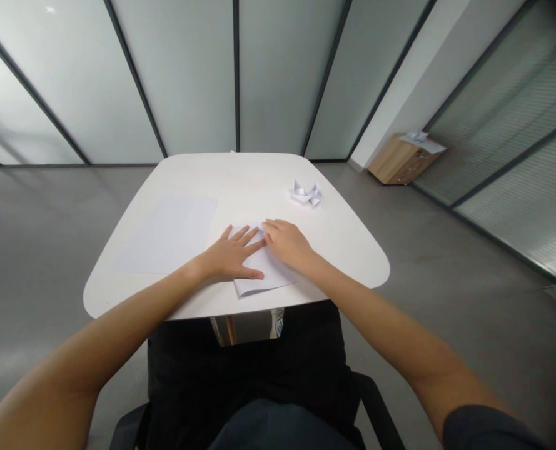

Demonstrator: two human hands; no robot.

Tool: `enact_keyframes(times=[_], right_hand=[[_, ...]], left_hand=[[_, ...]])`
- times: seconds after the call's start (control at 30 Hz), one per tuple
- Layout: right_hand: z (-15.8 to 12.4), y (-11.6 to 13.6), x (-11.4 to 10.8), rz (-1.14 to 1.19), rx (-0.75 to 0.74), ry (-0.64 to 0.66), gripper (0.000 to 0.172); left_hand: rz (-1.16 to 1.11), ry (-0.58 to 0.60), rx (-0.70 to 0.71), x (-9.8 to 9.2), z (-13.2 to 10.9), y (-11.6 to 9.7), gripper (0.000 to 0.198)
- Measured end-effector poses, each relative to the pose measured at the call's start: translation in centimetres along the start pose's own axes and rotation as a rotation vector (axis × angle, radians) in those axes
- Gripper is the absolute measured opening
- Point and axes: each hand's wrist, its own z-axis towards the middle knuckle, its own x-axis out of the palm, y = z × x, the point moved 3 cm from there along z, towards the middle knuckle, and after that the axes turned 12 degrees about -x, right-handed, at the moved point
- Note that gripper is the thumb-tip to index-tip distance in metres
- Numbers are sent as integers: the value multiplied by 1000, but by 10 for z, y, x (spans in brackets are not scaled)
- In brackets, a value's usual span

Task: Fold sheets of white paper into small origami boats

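Note:
A folded sheet of white paper (pixel 268 269) lies on the white table before me, with a lifted flap at its near left corner. Spread flat across its left part is my left hand (pixel 235 253), fingers apart and pressing down. My right hand (pixel 287 240) is closed at the far edge of the same sheet, fingers together and thumb tucked against them; the fingertips touch the paper. Just left of my left hand rests a flat, unfolded sheet of paper (pixel 165 231). Beyond my right hand stands a small folded paper figure (pixel 306 194) with pointed ends.
The white table (pixel 240 175) has rounded corners, and its near edge is close to my lap. A wooden cabinet (pixel 402 162) with papers on top stands by the wall at right. Frosted glass panels (pixel 193 75) rise behind the table. Chair armrests flank me.

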Motion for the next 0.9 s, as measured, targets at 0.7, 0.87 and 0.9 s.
enact_keyframes(times=[0.7,0.87,0.9], right_hand=[[-10,1,21,-101,34,6,44],[-10,-2,22,-86,52,40,47],[-10,-2,21,-84,49,49,49]], left_hand=[[-7,-41,29,2,-3,0,107],[-9,-38,53,4,-2,2,108],[-12,-38,60,5,-2,2,108]])
